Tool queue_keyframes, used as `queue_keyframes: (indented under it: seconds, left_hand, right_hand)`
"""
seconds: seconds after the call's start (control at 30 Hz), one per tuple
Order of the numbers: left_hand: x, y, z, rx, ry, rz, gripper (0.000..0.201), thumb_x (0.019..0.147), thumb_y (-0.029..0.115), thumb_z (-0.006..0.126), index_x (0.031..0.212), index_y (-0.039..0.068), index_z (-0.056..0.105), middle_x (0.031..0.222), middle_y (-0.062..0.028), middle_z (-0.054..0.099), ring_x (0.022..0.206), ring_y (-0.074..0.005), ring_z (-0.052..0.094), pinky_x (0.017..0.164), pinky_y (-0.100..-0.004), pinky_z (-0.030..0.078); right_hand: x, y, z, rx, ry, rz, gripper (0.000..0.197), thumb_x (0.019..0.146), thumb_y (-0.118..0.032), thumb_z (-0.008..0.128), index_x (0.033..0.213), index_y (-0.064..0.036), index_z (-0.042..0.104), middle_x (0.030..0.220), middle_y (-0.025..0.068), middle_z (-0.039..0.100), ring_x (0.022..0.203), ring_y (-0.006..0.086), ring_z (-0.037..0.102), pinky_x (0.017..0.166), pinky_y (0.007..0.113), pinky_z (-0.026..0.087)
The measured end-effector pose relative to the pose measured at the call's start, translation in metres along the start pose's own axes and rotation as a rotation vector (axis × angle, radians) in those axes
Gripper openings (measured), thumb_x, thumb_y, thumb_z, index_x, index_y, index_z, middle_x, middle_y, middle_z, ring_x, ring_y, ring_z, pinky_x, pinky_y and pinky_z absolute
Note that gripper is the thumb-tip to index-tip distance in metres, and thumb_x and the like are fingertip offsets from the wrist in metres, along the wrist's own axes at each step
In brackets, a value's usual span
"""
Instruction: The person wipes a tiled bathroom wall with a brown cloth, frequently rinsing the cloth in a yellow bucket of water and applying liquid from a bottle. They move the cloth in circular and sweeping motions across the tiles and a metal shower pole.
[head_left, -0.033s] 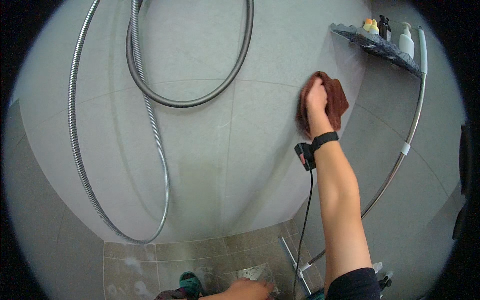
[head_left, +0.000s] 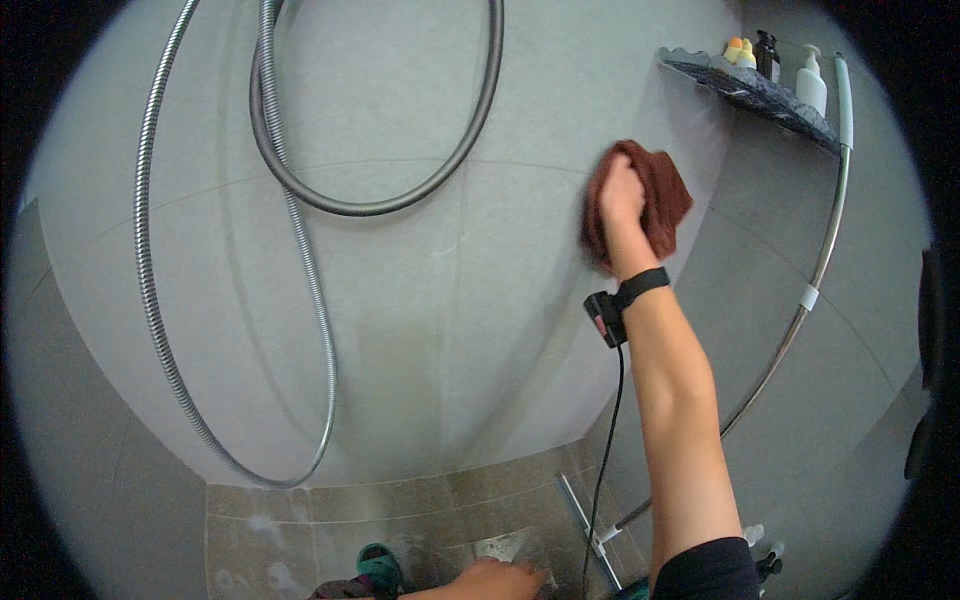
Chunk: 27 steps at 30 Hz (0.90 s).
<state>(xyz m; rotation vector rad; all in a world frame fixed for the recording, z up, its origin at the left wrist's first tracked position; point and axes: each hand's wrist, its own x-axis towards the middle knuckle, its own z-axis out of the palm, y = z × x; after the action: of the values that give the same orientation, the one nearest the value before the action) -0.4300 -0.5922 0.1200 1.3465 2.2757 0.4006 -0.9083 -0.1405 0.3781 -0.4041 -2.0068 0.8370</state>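
Note:
A brown cloth [head_left: 668, 195] lies bunched against the grey tiled wall, near the corner. My right hand [head_left: 622, 195] is closed on it and presses it to the tiles, arm stretched up and forward. On that wrist sits a black strap with a small black device [head_left: 605, 318], from which a thin black cable hangs. My left hand [head_left: 498, 578] is low at the bottom edge, above the floor and beside a pale patch [head_left: 505, 545]. Its fingers are too cut off and blurred to show whether it holds anything.
Two looped metal shower hoses [head_left: 150, 250] hang on the left. A dark corner shelf [head_left: 750, 90] at upper right carries several bottles, including a white pump bottle [head_left: 812, 85]. A long-handled squeegee [head_left: 590, 530] leans at the right. A green sandal [head_left: 378, 568] is on my foot.
My right hand and the brown cloth have shifted slightly to the left along the wall. My left hand stays about where it was.

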Motion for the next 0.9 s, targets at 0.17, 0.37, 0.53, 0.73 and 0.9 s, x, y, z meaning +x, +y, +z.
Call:
queue_keyframes:
  seconds: [0.17, 0.37, 0.53, 0.73, 0.9]
  left_hand:
    - [0.034, 0.008, 0.004, 0.052, -0.176, -0.016, 0.038, 0.130, 0.040, 0.080, 0.133, 0.003, 0.088, 0.120, -0.0279, 0.091, 0.103, -0.0526, 0.088, 0.088, -0.0677, 0.070]
    - [0.077, 0.004, 0.023, -0.073, -0.083, 0.115, 0.047, 0.131, 0.048, 0.079, 0.147, 0.004, 0.086, 0.138, -0.0278, 0.090, 0.112, -0.0510, 0.089, 0.091, -0.0668, 0.071]
    - [0.120, 0.007, 0.039, -0.071, -0.127, 0.057, 0.051, 0.132, 0.051, 0.077, 0.153, 0.005, 0.084, 0.138, -0.0273, 0.091, 0.118, -0.0529, 0.090, 0.097, -0.0685, 0.072]
    - [0.185, 0.034, 0.071, -0.048, -0.135, 0.030, 0.056, 0.132, 0.054, 0.074, 0.160, 0.006, 0.081, 0.139, -0.0266, 0.092, 0.124, -0.0553, 0.091, 0.105, -0.0705, 0.073]
    - [0.194, 0.034, 0.065, -0.036, -0.191, -0.128, 0.053, 0.131, 0.051, 0.076, 0.153, 0.004, 0.082, 0.140, -0.0264, 0.092, 0.127, -0.0571, 0.091, 0.105, -0.0730, 0.074]
  right_hand:
    - [-0.056, -0.072, 0.024, -0.006, -0.105, -0.493, 0.078, 0.135, -0.053, 0.041, 0.150, 0.0045, 0.092, 0.176, 0.0388, 0.081, 0.174, 0.0600, 0.069, 0.146, 0.075, 0.050]
    - [0.032, -0.052, -0.023, 0.034, 0.026, -0.541, 0.076, 0.135, -0.055, 0.043, 0.150, 0.0027, 0.090, 0.172, 0.0356, 0.081, 0.168, 0.0588, 0.070, 0.145, 0.074, 0.050]
    - [0.107, 0.024, -0.048, 0.081, 0.147, -0.290, 0.080, 0.137, -0.056, 0.041, 0.142, 0.0065, 0.089, 0.161, 0.0391, 0.082, 0.158, 0.0618, 0.074, 0.140, 0.074, 0.054]
    - [0.099, 0.195, -0.049, 0.038, 0.108, -0.009, 0.085, 0.138, -0.058, 0.038, 0.133, 0.0110, 0.088, 0.147, 0.0433, 0.084, 0.146, 0.0653, 0.078, 0.133, 0.073, 0.058]
    - [-0.033, 0.248, 0.012, -0.003, -0.119, 0.013, 0.091, 0.139, -0.059, 0.036, 0.125, 0.0148, 0.088, 0.136, 0.0467, 0.086, 0.136, 0.0683, 0.081, 0.127, 0.073, 0.062]
